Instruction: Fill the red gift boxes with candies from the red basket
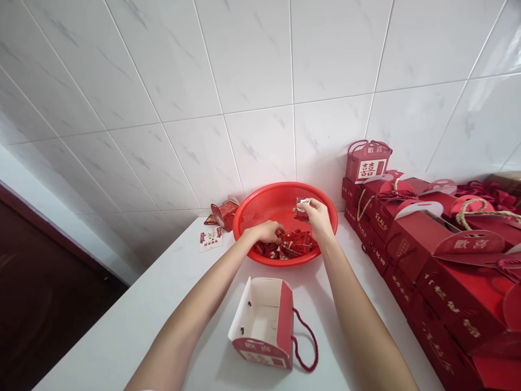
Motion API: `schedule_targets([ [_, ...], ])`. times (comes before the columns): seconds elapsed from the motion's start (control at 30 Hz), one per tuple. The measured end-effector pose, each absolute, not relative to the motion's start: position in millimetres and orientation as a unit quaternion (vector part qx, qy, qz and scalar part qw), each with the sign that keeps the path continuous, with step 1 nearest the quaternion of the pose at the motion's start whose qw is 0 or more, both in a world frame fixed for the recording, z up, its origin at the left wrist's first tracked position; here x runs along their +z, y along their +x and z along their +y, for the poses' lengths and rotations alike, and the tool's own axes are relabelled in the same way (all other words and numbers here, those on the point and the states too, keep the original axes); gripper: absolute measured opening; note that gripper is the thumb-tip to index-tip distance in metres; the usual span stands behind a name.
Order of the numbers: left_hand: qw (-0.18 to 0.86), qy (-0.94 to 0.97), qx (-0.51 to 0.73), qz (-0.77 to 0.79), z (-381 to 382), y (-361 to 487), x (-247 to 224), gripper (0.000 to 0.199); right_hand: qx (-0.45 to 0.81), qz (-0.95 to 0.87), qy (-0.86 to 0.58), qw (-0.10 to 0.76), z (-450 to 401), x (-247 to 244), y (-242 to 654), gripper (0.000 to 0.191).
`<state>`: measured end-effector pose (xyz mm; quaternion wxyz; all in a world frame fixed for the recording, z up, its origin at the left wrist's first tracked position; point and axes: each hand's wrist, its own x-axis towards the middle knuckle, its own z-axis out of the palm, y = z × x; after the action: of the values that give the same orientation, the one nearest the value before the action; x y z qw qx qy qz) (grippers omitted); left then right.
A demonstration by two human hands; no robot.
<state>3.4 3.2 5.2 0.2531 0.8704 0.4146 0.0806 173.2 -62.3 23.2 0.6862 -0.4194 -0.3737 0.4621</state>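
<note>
A red plastic basket (264, 200) stands against the wall, with small red wrapped packets (297, 243) piled in its lower part. Inside it, my left hand (269, 232) reaches down to the left side of the pile, fingers curled together; what they grip, if anything, is hidden. My right hand (318, 215) is closed on a small red packet (302, 209) with a white label, held above the pile at the basket's right. In front of the basket, between my forearms, sits an open red gift box (260, 320) with a white inside and a dark red cord handle (311, 347).
Stacked red gift boxes (407, 244) fill the table's right side, with one upright box (368, 163) on top at the back. Left of the basket lie a crumpled red wrapper (225, 213) and a printed white card (210, 239). A tiled wall (260, 141) borders the white table (163, 293).
</note>
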Motion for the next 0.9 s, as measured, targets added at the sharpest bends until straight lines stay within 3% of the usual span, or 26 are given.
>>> schedule_targets([
  [0.13,0.259,0.875,0.086,0.400,-2.0,4.3,6.0,0.033,0.446,-0.420,-0.405,0.679,-71.2,33.8,172.6,0.018],
  [0.33,0.261,0.849,0.225,0.400,-2.5,-4.4,10.7,0.031,0.450,-0.444,-0.389,0.670,-77.5,39.1,171.7,0.015],
  [0.9,0.293,0.770,0.407,0.394,3.6,-9.4,5.3,0.023,0.450,-0.440,-0.442,0.639,-62.1,14.9,173.1,0.011],
])
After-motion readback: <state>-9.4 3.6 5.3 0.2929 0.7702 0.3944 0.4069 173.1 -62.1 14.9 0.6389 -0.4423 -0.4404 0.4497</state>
